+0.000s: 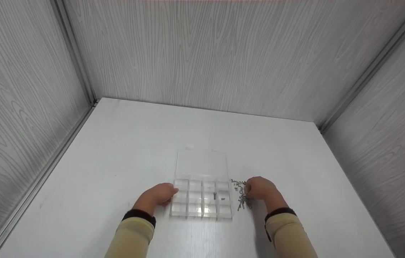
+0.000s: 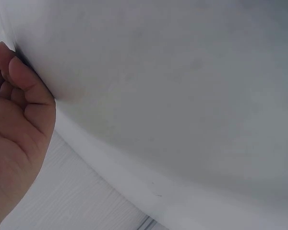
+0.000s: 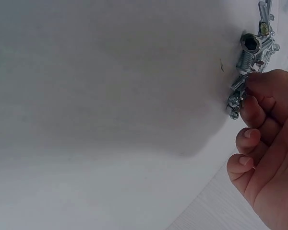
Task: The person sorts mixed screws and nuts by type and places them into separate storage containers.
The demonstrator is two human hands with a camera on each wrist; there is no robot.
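A clear plastic compartment box (image 1: 201,216) lies on the table with its lid (image 1: 201,163) folded back. My left hand (image 1: 160,193) grips the box's left edge, thumb over the rim; in the left wrist view the fingers of my left hand (image 2: 19,129) are curled and the box is out of sight. One bolt (image 1: 215,195) and a smaller screw (image 1: 223,199) lie in compartments on the right. Beside the box, my right hand (image 1: 260,188) is at a heap of screws (image 1: 242,204). The thumb and forefinger of my right hand (image 3: 273,129) pinch a screw at the heap's edge, partly hidden.
Small nuts and other metal pieces (image 1: 237,184) lie between the box and my right hand. A large hex-socket bolt (image 3: 250,43) shows in the right wrist view. Grey wood-grain panels (image 1: 195,53) stand around the white table (image 1: 134,143) at the back and sides.
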